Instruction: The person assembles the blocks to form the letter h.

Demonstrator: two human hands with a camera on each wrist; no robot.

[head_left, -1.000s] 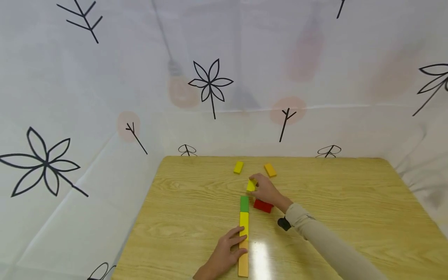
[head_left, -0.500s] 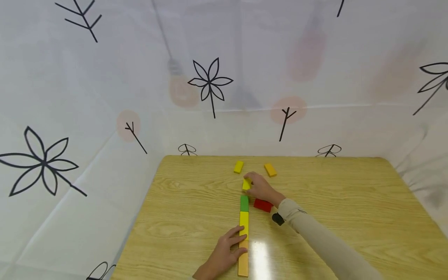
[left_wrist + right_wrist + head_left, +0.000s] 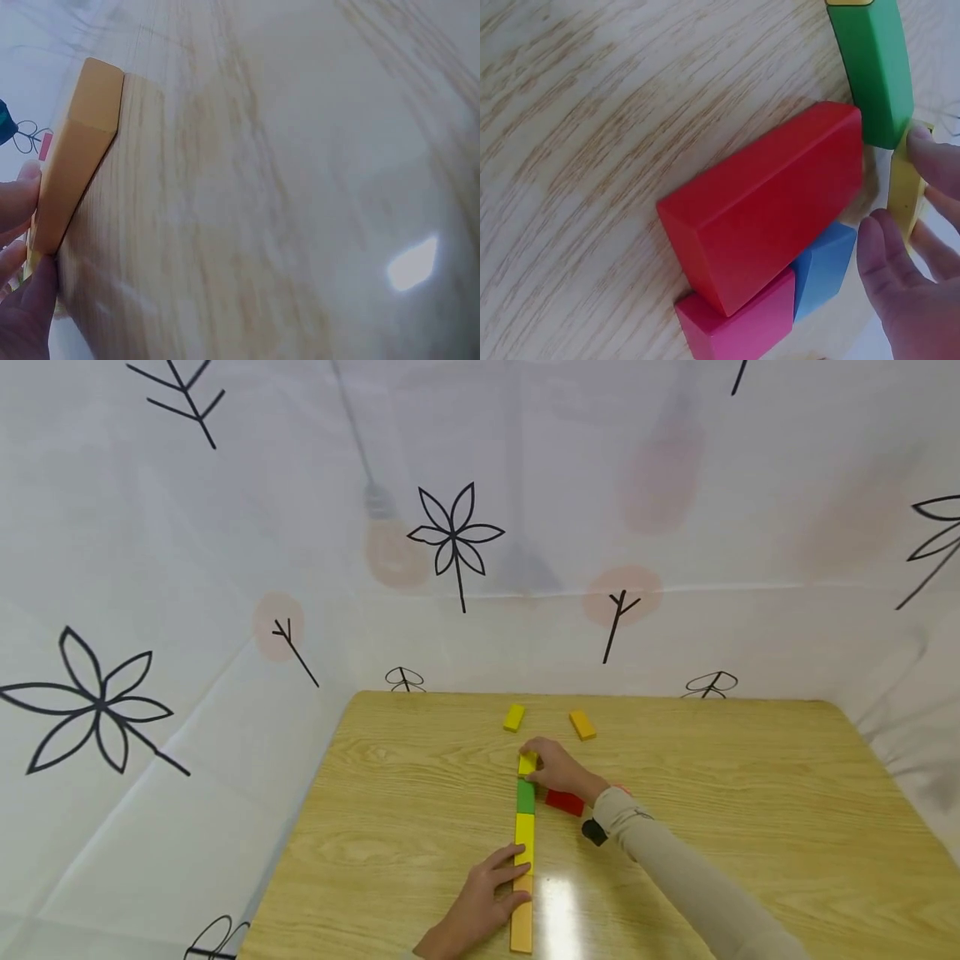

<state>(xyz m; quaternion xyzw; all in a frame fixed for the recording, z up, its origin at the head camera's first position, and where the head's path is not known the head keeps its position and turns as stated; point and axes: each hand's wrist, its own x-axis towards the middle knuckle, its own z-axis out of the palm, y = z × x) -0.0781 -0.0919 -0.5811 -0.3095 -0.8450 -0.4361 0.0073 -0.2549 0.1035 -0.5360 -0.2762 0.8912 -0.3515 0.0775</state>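
Observation:
A straight row runs up the table in the head view: an orange block [image 3: 521, 927], a yellow block [image 3: 524, 835] and a green block [image 3: 526, 797]. My left hand [image 3: 480, 902] rests its spread fingers on the orange and yellow blocks. At the far end of the row, my right hand [image 3: 555, 768] pinches a small yellow block [image 3: 527, 763] between thumb and fingers. In the right wrist view that yellow block [image 3: 904, 184] is at the end of the green block [image 3: 877, 71], seemingly touching it.
Beside the green block lies a red block [image 3: 565, 802]; the right wrist view shows a pink block [image 3: 742, 322] and a blue block [image 3: 823, 270] against it. Farther back lie a yellow block [image 3: 513, 717] and an orange block [image 3: 582, 724].
My right hand has moved left and then nearer with its yellow block, closing the gap to the green block. My left hand has stayed on the row.

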